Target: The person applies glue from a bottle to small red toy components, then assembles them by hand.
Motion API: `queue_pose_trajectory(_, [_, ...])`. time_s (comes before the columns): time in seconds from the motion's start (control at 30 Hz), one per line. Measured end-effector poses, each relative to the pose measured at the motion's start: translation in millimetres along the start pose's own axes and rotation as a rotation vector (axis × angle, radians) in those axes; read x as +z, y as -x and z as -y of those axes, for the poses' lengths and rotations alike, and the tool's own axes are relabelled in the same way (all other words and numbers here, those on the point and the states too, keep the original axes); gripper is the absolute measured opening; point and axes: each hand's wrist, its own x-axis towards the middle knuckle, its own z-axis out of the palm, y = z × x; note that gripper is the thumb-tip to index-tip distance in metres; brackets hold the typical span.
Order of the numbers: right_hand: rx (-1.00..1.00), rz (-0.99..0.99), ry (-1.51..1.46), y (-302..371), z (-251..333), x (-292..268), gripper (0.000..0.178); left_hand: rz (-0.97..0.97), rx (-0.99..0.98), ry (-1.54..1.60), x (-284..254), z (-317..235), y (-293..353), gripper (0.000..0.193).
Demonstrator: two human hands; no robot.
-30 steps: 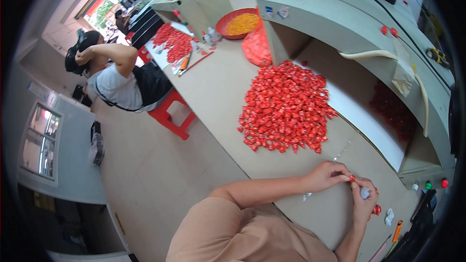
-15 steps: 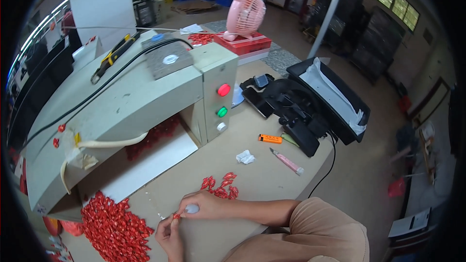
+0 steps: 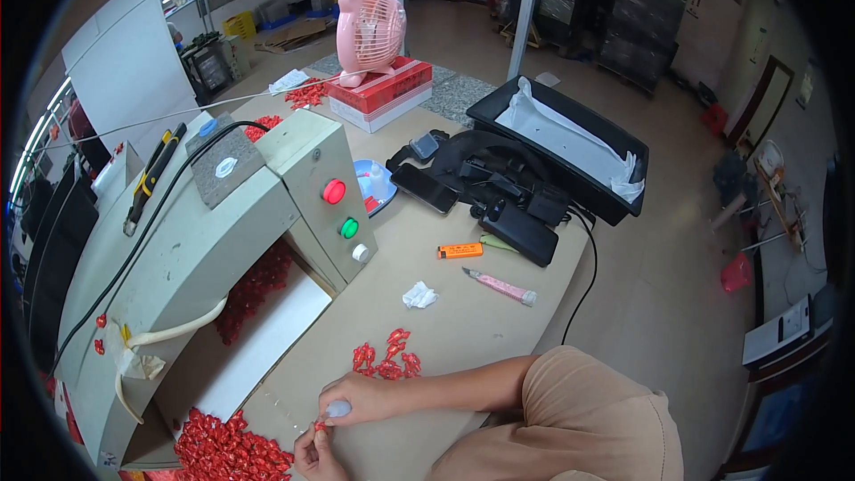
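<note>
My left hand (image 3: 315, 458) is low in the view, with thumb and fingers pinched on a small glossy red piece (image 3: 320, 427). Against it sits my right hand (image 3: 361, 397), closed round a small translucent whitish bottle (image 3: 338, 408); only its rounded end shows, and its tip is hidden by the fingers. To the left of the hands lies a big pile of red pieces (image 3: 223, 450). A small group of similar red pieces (image 3: 389, 361) lies just beyond my right forearm.
A pale green machine (image 3: 205, 214) with buttons fills the left, red pieces inside its opening. On the table (image 3: 445, 321) are crumpled tissue (image 3: 419, 295), a pink cutter (image 3: 500, 287), an orange lighter (image 3: 460, 251), a phone (image 3: 426, 189), black gear (image 3: 517, 230), a tray (image 3: 623, 147) and a pink fan (image 3: 370, 31).
The view has swung, so the machine and fan sit further left and the pile lower. Both hands stay together, still gripping the red piece and the bottle.
</note>
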Motion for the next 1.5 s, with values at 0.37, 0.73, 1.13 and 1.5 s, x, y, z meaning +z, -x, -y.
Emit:
queue_pose_trajectory(0.37, [-0.014,-0.002,-0.009,0.1,-2.6,0.1,0.014,0.031,0.039,-0.008,-1.7,7.6,-1.2,0.021])
queue_pose_trajectory(0.73, [-0.003,0.003,-0.016,0.3,0.6,-1.8,0.014,0.009,0.011,0.03,-2.8,10.7,-0.7,0.019])
queue_pose_trajectory(1.13, [0.036,0.022,0.011,-0.5,3.9,-2.4,0.015,0.012,0.061,0.046,-4.0,14.6,-1.5,0.013])
queue_pose_trajectory(1.5, [0.037,0.028,0.011,2.9,6.7,-4.7,0.015,-0.02,-0.003,-0.003,1.4,6.0,-0.1,0.017])
